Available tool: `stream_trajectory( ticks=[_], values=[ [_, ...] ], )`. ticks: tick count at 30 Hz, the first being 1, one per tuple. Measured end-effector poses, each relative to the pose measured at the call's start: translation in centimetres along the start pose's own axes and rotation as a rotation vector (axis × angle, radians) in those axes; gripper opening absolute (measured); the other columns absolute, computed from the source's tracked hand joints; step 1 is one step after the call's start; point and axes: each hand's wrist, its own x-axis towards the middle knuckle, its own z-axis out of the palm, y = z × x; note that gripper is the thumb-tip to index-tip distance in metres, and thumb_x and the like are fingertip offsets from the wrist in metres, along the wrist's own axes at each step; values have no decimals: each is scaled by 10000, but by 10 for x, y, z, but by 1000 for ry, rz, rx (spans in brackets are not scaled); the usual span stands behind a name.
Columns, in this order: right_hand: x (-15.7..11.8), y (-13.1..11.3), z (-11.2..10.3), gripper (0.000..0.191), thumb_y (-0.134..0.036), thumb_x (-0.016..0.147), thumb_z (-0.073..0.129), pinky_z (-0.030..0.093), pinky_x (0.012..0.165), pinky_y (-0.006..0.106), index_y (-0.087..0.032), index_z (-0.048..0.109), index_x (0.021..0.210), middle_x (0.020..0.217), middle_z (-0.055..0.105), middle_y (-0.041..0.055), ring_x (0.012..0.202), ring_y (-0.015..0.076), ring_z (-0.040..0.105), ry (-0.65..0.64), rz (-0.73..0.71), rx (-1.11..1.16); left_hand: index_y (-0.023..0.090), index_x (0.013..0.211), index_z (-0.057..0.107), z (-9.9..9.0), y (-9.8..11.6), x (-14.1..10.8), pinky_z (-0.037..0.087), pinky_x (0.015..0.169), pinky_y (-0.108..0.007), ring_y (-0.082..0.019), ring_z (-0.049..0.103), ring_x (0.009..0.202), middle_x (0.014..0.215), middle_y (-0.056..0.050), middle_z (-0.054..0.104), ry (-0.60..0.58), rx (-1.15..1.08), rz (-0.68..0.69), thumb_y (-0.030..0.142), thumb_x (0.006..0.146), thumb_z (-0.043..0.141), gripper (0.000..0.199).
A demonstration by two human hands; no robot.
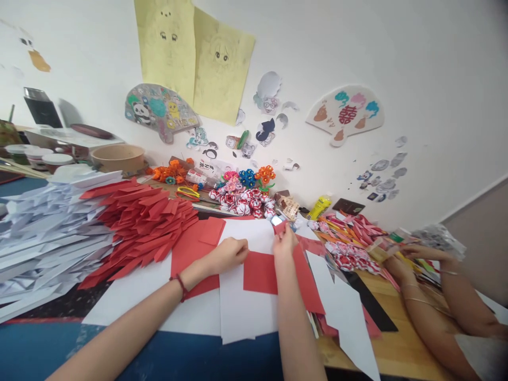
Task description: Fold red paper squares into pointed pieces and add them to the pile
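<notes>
Head view shows, near the frame's centre, my right hand pinching a small red paper, probably to keep it steady, while my left hand curls above white paper, whether gripping anything I cannot tell.

A white wall, evenly lit, filled the upper frame. 2 yellow sheets with drawn eyes hung at upper centre-left; 2 fan-shaped decorations flanked small cutouts. A brownish surface bordered the right edge. A blue tabletop showed lower left, a wooden tabletop lower right.
</notes>
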Motion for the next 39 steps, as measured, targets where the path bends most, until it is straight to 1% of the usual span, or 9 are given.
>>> stream_trajectory(
  ticks=[3,8,11,14,17,23,30,35,39],
  values=[
    [4,-4,-6,434,-529,690,648,173,356,208,-225,354,591,431,270,-123,347,44,209,-14,-4,-12,185,653,496,6,-6,2,293,549,-249,-138,510,557,594,-15,576,71,136,-16,231,859,423,223],
    [-21,5,15,360,-465,622,730,208,376,212,-198,488,609,442,400,-87,366,58,308,-157,13,-71,199,855,527,-3,-1,2,329,585,-251,-168,591,691,798,-32,649,261,167,-144,318,927,372,208],
    [-33,6,24,315,-467,652,697,265,405,222,-190,547,633,472,486,-50,420,91,394,-214,-136,-229,210,993,513,-10,5,-3,359,610,-258,-186,619,772,942,-44,663,336,217,-190,346,937,374,202],
    [-40,3,25,300,-482,690,646,301,429,233,-198,572,631,490,533,-27,465,121,447,-258,-279,-365,210,1095,496,-11,6,-5,398,646,-265,-212,633,867,1051,-70,653,354,273,-191,406,930,405,273],
    [-45,0,25,296,-482,692,642,312,440,231,-206,577,610,481,530,-31,479,129,460,-308,-289,-413,205,1196,469,-8,3,-4,430,706,-274,-238,630,957,1131,-96,639,316,322,-167,428,902,469,369],
    [-53,-3,28,312,-481,706,645,336,458,225,-193,580,607,535,545,-28,483,111,441,-365,-256,-453,206,1292,422,-4,1,-2,427,696,-268,-252,649,946,1041,-100,682,252,361,-200,385,901,467,432],
    [-57,-6,31,370,-518,742,627,350,437,217,-175,666,875,790,637,17,501,87,433,-579,-91,-330,249,1282,423,-9,3,-2,408,650,-249,-198,665,796,956,-35,706,300,152,-238,288,886,450,399],
    [-59,-5,29,337,-506,741,643,347,447,215,-172,661,786,618,555,-20,514,101,439,-710,-11,-295,210,1269,444,-9,-1,0,405,641,-240,-187,662,750,841,-39,705,326,95,-268,198,875,413,396],
    [-57,-2,28,285,-451,719,669,380,484,223,-166,661,715,609,576,-16,537,111,474,-756,34,-304,200,1098,537,-12,-5,1,372,607,-240,-206,662,754,785,-53,702,361,155,-350,340,921,390,270]
  ],
)
